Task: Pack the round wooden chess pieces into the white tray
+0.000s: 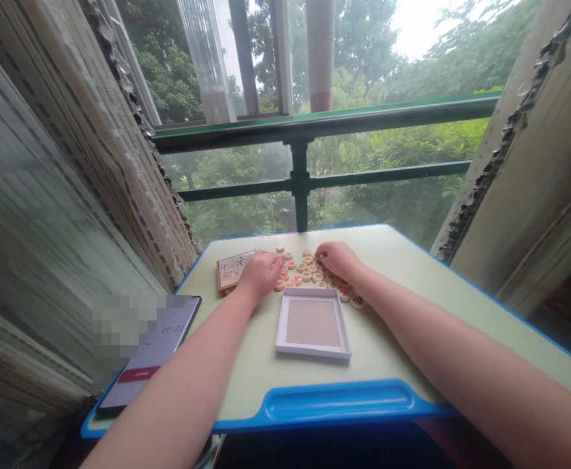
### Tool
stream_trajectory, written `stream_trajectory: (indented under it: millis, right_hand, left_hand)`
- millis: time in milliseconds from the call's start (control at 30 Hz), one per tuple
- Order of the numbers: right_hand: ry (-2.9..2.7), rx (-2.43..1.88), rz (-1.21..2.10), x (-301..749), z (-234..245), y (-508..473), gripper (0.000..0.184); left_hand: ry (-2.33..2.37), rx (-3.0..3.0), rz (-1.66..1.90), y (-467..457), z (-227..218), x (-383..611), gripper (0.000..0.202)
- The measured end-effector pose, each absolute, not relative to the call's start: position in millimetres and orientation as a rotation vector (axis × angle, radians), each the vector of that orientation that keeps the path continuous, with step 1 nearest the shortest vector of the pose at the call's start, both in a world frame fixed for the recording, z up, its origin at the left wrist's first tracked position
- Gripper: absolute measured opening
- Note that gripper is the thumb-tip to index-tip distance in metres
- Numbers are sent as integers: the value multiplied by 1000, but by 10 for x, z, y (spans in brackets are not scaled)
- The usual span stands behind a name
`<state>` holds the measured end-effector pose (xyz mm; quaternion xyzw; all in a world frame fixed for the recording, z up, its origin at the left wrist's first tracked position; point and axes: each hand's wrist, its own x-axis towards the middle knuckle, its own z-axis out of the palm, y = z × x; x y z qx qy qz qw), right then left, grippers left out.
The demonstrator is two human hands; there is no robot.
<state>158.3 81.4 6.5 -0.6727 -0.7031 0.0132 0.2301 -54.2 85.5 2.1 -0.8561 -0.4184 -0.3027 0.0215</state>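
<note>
Several round wooden xiangqi pieces [306, 275] with red and dark carved characters lie scattered on the pale green table [377, 339]. My left hand [260, 275] reaches over their left side, fingertips at the pieces, and my right hand [338, 259] curls down over pieces at the upper right. Neither hand shows clearly whether a piece is held, because the fingers hide what lies under them. A white square tray [312, 324] with a beige base stands just below the pieces. A printed box [231, 270] lies beside my left hand, which partly covers its right corner.
A phone [148, 355] with a timer lies at the table's left edge, partly blurred and under my left forearm. The table has a blue rim with a front groove. Bamboo blinds hang on both sides. Green railings and trees lie beyond the far edge.
</note>
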Motion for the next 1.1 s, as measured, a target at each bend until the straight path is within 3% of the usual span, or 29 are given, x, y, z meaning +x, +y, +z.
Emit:
stream_trajectory:
  millis: [300,733,1000,1100]
  right_hand:
    - [-2173,-1652,-114,1540,-28,922,34]
    - [-2034,-1902,9,1454,110,938,31]
    - [-1981,-1965,143,1407,170,1075,30]
    - [-1985,-1958,205,1375,209,1069,24]
  left_hand:
    - [-1280,-2628,-951,860,2,-528,45]
    - [-1279,-2771,-937,853,21,-459,44]
    - [-1130,-2880,-1073,829,21,-465,11]
    - [-1122,-2909,-1041,824,26,-488,8]
